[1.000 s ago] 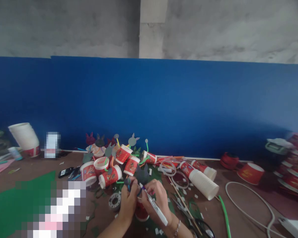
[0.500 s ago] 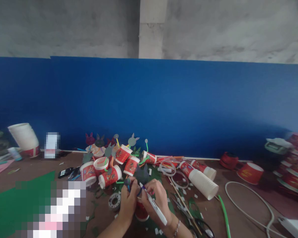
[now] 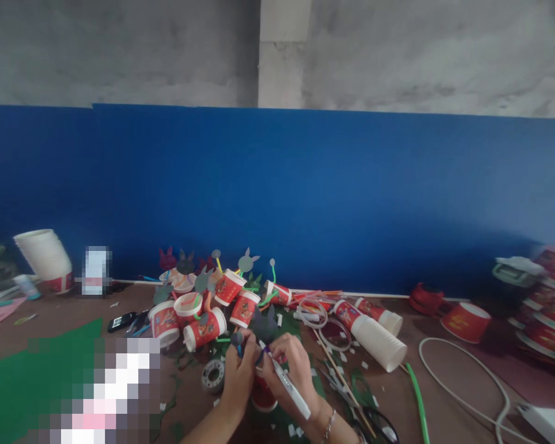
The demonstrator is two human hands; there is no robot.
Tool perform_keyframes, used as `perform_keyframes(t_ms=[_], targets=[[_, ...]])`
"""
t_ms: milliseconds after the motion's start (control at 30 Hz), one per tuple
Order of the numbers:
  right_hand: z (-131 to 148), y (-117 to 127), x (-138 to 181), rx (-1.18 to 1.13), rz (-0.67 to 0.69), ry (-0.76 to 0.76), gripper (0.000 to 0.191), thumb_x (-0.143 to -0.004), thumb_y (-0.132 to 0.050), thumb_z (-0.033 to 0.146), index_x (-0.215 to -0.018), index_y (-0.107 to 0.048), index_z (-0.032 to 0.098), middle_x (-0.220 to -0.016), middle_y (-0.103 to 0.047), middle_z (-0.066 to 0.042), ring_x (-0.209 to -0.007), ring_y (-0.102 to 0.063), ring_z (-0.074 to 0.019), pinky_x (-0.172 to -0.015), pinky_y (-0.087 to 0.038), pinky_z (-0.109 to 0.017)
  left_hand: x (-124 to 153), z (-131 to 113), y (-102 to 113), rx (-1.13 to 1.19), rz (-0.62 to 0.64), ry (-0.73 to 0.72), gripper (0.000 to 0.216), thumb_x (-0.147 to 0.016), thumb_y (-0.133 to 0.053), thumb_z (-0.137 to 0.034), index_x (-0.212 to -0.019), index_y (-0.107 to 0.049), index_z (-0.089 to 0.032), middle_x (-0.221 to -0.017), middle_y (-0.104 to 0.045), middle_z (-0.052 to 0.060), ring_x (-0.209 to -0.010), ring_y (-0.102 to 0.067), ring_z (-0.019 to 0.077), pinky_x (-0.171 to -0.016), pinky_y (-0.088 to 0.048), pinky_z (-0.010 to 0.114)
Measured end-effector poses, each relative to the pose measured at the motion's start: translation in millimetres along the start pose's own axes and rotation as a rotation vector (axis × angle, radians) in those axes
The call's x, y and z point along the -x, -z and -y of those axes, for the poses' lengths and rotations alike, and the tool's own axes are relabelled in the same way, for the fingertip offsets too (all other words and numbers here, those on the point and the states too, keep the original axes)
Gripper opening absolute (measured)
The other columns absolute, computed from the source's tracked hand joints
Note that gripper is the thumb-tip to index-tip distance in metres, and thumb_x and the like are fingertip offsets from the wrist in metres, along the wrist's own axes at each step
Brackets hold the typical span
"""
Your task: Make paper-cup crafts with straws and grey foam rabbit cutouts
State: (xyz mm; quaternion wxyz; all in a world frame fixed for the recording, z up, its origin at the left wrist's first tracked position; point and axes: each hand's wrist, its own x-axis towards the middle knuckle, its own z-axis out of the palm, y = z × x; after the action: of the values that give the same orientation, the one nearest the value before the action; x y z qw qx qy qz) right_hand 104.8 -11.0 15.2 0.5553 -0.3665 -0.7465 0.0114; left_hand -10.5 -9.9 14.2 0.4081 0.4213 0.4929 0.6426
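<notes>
My right hand (image 3: 292,364) is closed around a white marker pen (image 3: 293,391), its purple tip end (image 3: 263,346) pointing up and left at a dark paper piece between my hands. My left hand (image 3: 239,376) is closed in a pinch on that dark paper piece (image 3: 259,356). A small dark disc (image 3: 237,338) on a blue stem sticks up at its fingers. Below and between both hands stands a red paper cup (image 3: 264,402), partly hidden by them. Just beyond my fingertips is a dark animal-head cutout (image 3: 265,325).
Several decorated red cups (image 3: 205,330) lie behind my hands. A tape roll (image 3: 213,375) is at left; scissors (image 3: 382,425) and paper scraps lie at right. Stacked cups (image 3: 379,342), a green tube (image 3: 416,394), a white cable (image 3: 478,364) and green paper (image 3: 41,370) surround them.
The marker pen's rear end has shifted very slightly as my right hand moves a little. My left hand stays in place.
</notes>
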Motion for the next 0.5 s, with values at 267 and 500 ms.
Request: perform_keyframes(t_ms=[267, 500], targets=[[-0.3, -0.6, 0.0, 0.004, -0.025, 0.009, 0.019, -0.073, -0.053, 0.009, -0.072, -0.040, 0.023, -0.065, -0.052, 0.003, -0.059, -0.050, -0.0131, -0.058, -0.040, -0.026, -0.4, 0.7, 1.2, -0.014, 0.010, -0.026, 0.029, -0.072, -0.060, -0.047, -0.068, -0.056, -0.018, -0.056, -0.051, -0.004, -0.056, -0.050, 0.0146, -0.056, -0.044, 0.025], [-1.6, 2.6, 2.2, -0.108, -0.012, -0.021, 0.016, -0.076, -0.049, 0.009, -0.077, -0.042, 0.023, -0.070, -0.052, 0.002, -0.063, -0.052, -0.0140, -0.062, -0.042, -0.028, 0.9, -5.4, -1.3, 0.061, -0.100, 0.068, 0.036, -0.062, -0.066, -0.052, -0.071, -0.059, -0.017, -0.058, -0.057, -0.001, -0.059, -0.057, 0.0184, -0.058, -0.048, 0.029]])
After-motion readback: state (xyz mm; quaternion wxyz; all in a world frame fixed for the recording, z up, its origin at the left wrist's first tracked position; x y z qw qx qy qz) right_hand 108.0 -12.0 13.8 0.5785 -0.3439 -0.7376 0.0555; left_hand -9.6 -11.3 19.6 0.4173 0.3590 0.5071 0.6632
